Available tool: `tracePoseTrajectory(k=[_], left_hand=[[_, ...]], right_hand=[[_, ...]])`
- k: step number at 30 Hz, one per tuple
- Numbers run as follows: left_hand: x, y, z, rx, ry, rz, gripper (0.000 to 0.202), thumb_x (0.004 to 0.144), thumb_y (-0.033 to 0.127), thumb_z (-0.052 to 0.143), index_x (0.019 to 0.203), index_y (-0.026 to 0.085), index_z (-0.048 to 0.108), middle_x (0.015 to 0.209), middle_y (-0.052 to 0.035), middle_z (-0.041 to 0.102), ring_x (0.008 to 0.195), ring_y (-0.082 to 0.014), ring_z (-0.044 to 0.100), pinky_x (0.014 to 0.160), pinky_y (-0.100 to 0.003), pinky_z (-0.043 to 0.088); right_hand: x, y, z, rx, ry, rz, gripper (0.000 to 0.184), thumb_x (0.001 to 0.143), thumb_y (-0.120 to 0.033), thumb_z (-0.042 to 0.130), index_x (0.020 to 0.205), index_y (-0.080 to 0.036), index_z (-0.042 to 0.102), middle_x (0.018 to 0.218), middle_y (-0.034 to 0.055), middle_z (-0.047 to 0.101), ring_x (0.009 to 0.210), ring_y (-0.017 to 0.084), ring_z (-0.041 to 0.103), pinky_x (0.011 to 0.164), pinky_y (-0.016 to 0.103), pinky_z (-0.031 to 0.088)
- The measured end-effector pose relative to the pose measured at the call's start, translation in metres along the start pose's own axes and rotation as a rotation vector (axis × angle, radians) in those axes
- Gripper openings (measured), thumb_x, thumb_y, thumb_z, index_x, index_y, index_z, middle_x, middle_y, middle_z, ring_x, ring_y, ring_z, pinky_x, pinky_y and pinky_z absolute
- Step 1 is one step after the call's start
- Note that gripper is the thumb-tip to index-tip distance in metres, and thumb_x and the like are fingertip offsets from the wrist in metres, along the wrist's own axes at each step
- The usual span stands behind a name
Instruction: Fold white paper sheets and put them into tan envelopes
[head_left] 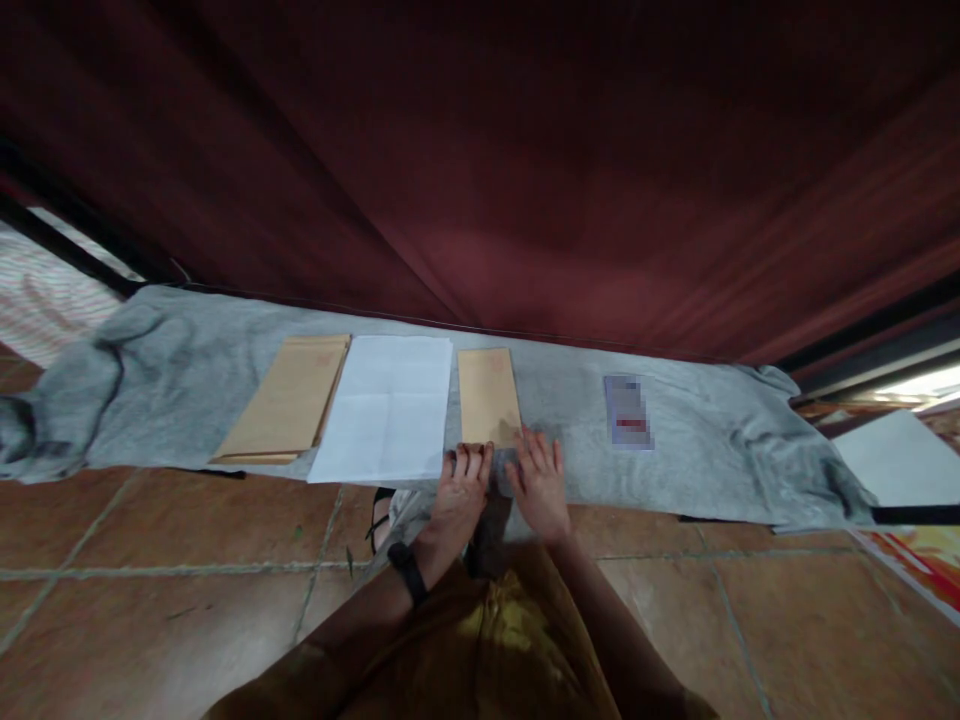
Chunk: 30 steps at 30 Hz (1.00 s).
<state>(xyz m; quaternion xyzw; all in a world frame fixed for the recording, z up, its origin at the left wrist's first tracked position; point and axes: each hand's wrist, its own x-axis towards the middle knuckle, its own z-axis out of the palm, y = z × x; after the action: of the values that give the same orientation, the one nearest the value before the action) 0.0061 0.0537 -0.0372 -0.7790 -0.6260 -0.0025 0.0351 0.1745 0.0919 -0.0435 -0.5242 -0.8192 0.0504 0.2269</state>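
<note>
A single brown envelope (488, 395) lies on a grey cloth (172, 370) spread over the floor. My left hand (461, 490) rests flat at the envelope's near edge, fingers stretched out and touching it. My right hand (540, 480) lies flat on the cloth just right of the envelope's near corner, fingers spread, holding nothing. A black band sits on my left wrist. To the left of the envelope lies a white sheet of paper (388, 405) with fold creases, and further left a stack of brown envelopes (289, 400).
A small blurred card or packet (628, 410) lies on the cloth to the right. A dark red curtain (525, 170) hangs behind the cloth. Brown floor tiles (150, 580) run along the front. A white sheet (892, 455) and a colourful print (922, 560) lie at the far right.
</note>
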Motion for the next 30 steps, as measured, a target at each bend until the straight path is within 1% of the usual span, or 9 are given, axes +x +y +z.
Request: tracePoseTrajectory(k=[2, 5, 9, 13, 16, 20, 24, 27, 30], left_hand=[[0.000, 0.002, 0.004, 0.014, 0.004, -0.017, 0.067, 0.090, 0.004, 0.040, 0.156, 0.013, 0.038, 0.143, -0.0190, 0.054, 0.140, -0.0319, 0.046, 0.117, -0.057, 0.036], [-0.001, 0.004, 0.007, 0.013, 0.017, -0.027, 0.070, 0.088, 0.001, 0.033, 0.157, 0.013, 0.036, 0.146, -0.0189, 0.053, 0.141, -0.0309, 0.045, 0.118, -0.058, 0.036], [-0.006, 0.003, 0.001, 0.023, 0.026, -0.016, 0.067, 0.091, 0.005, 0.034, 0.157, 0.009, 0.034, 0.148, -0.0217, 0.051, 0.143, -0.0318, 0.043, 0.118, -0.057, 0.037], [-0.007, 0.001, -0.008, 0.014, -0.012, -0.023, 0.061, 0.093, 0.009, 0.041, 0.154, 0.005, 0.039, 0.148, -0.0244, 0.052, 0.144, -0.0335, 0.043, 0.118, -0.055, 0.038], [-0.007, 0.002, -0.011, 0.002, -0.023, -0.036, 0.059, 0.092, 0.007, 0.041, 0.150, 0.000, 0.043, 0.148, -0.0258, 0.052, 0.143, -0.0335, 0.044, 0.120, -0.052, 0.036], [-0.004, 0.009, -0.006, 0.002, 0.011, -0.064, 0.060, 0.089, 0.001, 0.035, 0.149, -0.004, 0.043, 0.150, -0.0256, 0.051, 0.148, -0.0309, 0.041, 0.125, -0.050, 0.031], [0.000, 0.021, 0.001, -0.026, 0.076, -0.033, 0.068, 0.087, 0.000, 0.034, 0.155, 0.001, 0.035, 0.156, -0.0220, 0.046, 0.152, -0.0275, 0.035, 0.127, -0.051, 0.029], [0.004, 0.029, 0.004, 0.004, 0.079, -0.016, 0.068, 0.087, -0.001, 0.033, 0.154, 0.004, 0.038, 0.156, -0.0199, 0.047, 0.150, -0.0272, 0.038, 0.126, -0.051, 0.031], [0.007, 0.033, 0.005, 0.018, 0.073, -0.008, 0.066, 0.087, -0.001, 0.034, 0.153, 0.004, 0.041, 0.157, -0.0212, 0.046, 0.150, -0.0287, 0.039, 0.124, -0.051, 0.034]], right_hand=[[-0.004, -0.026, 0.011, 0.031, -0.080, -0.061, 0.048, 0.107, -0.031, 0.036, 0.152, -0.020, 0.046, 0.155, 0.0097, 0.050, 0.148, 0.024, 0.039, 0.125, 0.053, 0.021], [-0.006, -0.037, 0.016, 0.030, -0.113, -0.062, 0.048, 0.108, -0.029, 0.033, 0.153, -0.017, 0.045, 0.155, 0.0105, 0.051, 0.146, 0.022, 0.043, 0.126, 0.051, 0.021], [-0.009, -0.023, 0.012, -0.006, -0.106, -0.066, 0.049, 0.108, -0.032, 0.036, 0.154, -0.016, 0.044, 0.156, 0.0118, 0.049, 0.145, 0.024, 0.044, 0.124, 0.051, 0.026], [-0.014, -0.007, 0.009, -0.032, -0.062, -0.039, 0.050, 0.108, -0.033, 0.035, 0.154, -0.015, 0.044, 0.155, 0.0135, 0.050, 0.143, 0.026, 0.047, 0.122, 0.052, 0.029], [-0.016, 0.002, 0.009, -0.044, -0.036, -0.017, 0.050, 0.108, -0.033, 0.033, 0.153, -0.014, 0.045, 0.153, 0.0139, 0.053, 0.142, 0.027, 0.048, 0.121, 0.051, 0.030], [-0.016, 0.004, 0.009, -0.056, -0.029, -0.007, 0.049, 0.108, -0.032, 0.033, 0.151, -0.013, 0.048, 0.152, 0.0142, 0.054, 0.142, 0.028, 0.048, 0.121, 0.051, 0.028], [-0.016, 0.000, 0.010, -0.065, -0.025, -0.001, 0.049, 0.108, -0.031, 0.033, 0.150, -0.012, 0.049, 0.151, 0.0154, 0.054, 0.142, 0.028, 0.047, 0.121, 0.052, 0.027], [-0.016, -0.003, 0.010, -0.073, -0.019, 0.012, 0.050, 0.108, -0.030, 0.032, 0.151, -0.011, 0.048, 0.152, 0.0158, 0.053, 0.144, 0.029, 0.044, 0.122, 0.054, 0.025], [-0.014, -0.006, 0.010, -0.064, -0.040, -0.021, 0.050, 0.108, -0.028, 0.030, 0.152, -0.012, 0.046, 0.156, 0.0142, 0.049, 0.148, 0.028, 0.040, 0.124, 0.053, 0.022]])
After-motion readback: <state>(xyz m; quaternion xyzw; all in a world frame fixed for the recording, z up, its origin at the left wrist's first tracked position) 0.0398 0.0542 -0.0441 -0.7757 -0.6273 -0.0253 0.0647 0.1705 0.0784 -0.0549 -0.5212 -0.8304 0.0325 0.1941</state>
